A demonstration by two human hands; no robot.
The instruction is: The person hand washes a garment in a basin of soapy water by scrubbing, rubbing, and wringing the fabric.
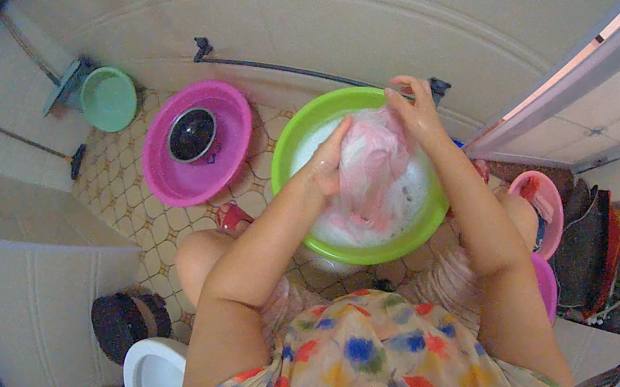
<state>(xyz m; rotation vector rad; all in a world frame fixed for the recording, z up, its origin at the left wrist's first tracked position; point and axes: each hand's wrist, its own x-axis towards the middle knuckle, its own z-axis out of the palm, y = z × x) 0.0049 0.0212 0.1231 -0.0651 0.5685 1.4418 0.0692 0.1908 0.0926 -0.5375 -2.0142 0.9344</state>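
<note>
A wet pink cloth is bunched between my two hands over a lime-green plastic basin. White soap suds fill the basin, and the cloth's lower end trails into them. My left hand grips the cloth's left side, thumb on top. At the upper right, my right hand touches the cloth's edge near the basin's far rim. Its fingers are partly raised, and their full hold on the cloth is hard to make out.
A magenta basin holding a dark round pot stands on the tiled floor. Beyond it is a green basin. A pipe runs along the wall. A pink basin is at right, a toilet lower left.
</note>
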